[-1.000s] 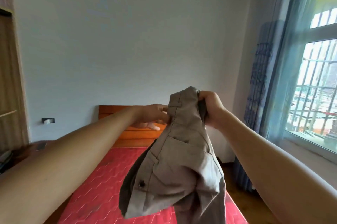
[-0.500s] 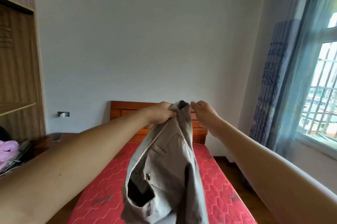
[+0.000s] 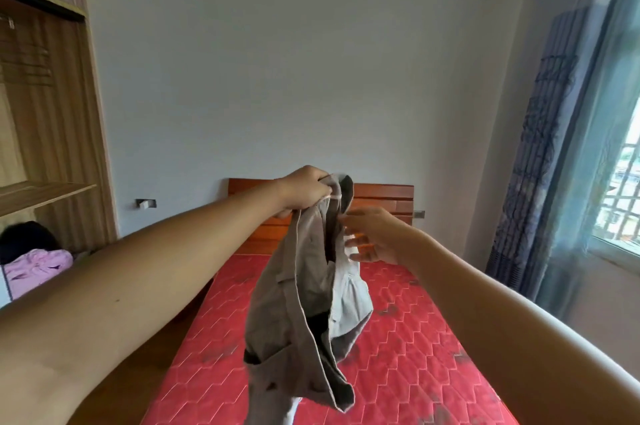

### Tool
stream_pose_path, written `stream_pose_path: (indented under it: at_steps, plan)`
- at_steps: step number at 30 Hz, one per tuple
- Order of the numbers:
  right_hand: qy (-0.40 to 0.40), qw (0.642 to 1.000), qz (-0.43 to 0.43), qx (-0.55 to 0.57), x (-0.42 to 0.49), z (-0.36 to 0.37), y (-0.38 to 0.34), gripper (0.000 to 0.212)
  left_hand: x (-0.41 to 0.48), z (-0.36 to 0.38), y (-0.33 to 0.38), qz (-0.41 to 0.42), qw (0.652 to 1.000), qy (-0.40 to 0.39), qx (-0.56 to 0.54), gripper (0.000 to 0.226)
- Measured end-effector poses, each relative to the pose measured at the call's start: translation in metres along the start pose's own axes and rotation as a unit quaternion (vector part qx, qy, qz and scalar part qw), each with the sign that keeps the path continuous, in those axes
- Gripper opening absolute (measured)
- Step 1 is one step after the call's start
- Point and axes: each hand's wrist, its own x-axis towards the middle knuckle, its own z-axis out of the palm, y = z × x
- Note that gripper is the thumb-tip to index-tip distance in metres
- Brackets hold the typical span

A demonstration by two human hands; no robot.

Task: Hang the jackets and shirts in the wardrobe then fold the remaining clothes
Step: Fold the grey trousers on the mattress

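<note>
Clenching its top edge, our left grip [image 3: 306,191] held the khaki garment [image 3: 304,303] up over the red bed [image 3: 415,338] — our right grip [image 3: 375,237] hung released, fingers spread, just beside the cloth.

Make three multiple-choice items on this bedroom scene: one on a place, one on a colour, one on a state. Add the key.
1. Where does the pink garment lie?
A. on the floor
B. on a chair
C. at the left, beside the wardrobe

2. What colour is the mattress?
A. red
B. blue
C. white

3. How is the right grip?
A. curled round a hanger
B. open, fingers spread by the khaki garment
C. out of view

Key:
1 C: the pink heap shows at the left edge, below the wardrobe shelf.
2 A: the quilted top is red.
3 B: its fingers are straight, while the left grip alone holds the garment's top.
</note>
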Motion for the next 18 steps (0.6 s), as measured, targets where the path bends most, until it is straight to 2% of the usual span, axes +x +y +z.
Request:
stream_pose_path:
  at_steps: [3, 6, 7, 9, 10, 12, 14, 16, 18]
  plan:
    - [0.024, 0.988, 0.011, -0.15, 0.003, 0.018, 0.015, 0.039, 0.001, -0.008, -0.005, 0.003, 0.999, 0.038, -0.021, 0.017]
    - [0.073, 0.982, -0.038, -0.167, 0.018, 0.04, 0.026, 0.081, 0.0, -0.01, -0.008, 0.012, 0.999, 0.045, -0.028, 0.013]
    - [0.085, 0.97, -0.062, -0.217, 0.023, 0.046, 0.031, 0.079, -0.001, -0.01, -0.009, 0.014, 0.999, 0.042, -0.029, 0.011]
    - [0.119, 0.925, -0.096, -0.348, 0.023, 0.049, 0.042, 0.049, -0.002, -0.014, -0.013, 0.02, 0.998, 0.034, -0.04, 0.007]
    - [0.132, 0.906, -0.102, -0.389, 0.02, 0.045, 0.048, 0.037, -0.005, -0.017, -0.015, 0.021, 0.998, 0.028, -0.045, 0.009]
    - [0.148, 0.882, -0.079, -0.44, 0.02, 0.028, 0.057, 0.026, -0.011, -0.029, -0.023, 0.019, 1.0, -0.001, -0.014, 0.025]
    - [0.161, 0.866, -0.058, -0.471, 0.023, 0.007, 0.056, 0.023, -0.02, -0.043, -0.037, 0.005, 0.99, -0.063, 0.126, 0.038]
    - [0.168, 0.847, -0.074, -0.499, 0.025, -0.008, 0.045, 0.019, -0.029, -0.05, -0.055, -0.017, 0.95, -0.128, 0.283, 0.035]
    - [0.168, 0.821, -0.101, -0.536, 0.027, -0.015, 0.031, 0.02, -0.033, -0.052, -0.075, -0.037, 0.924, -0.138, 0.355, 0.03]
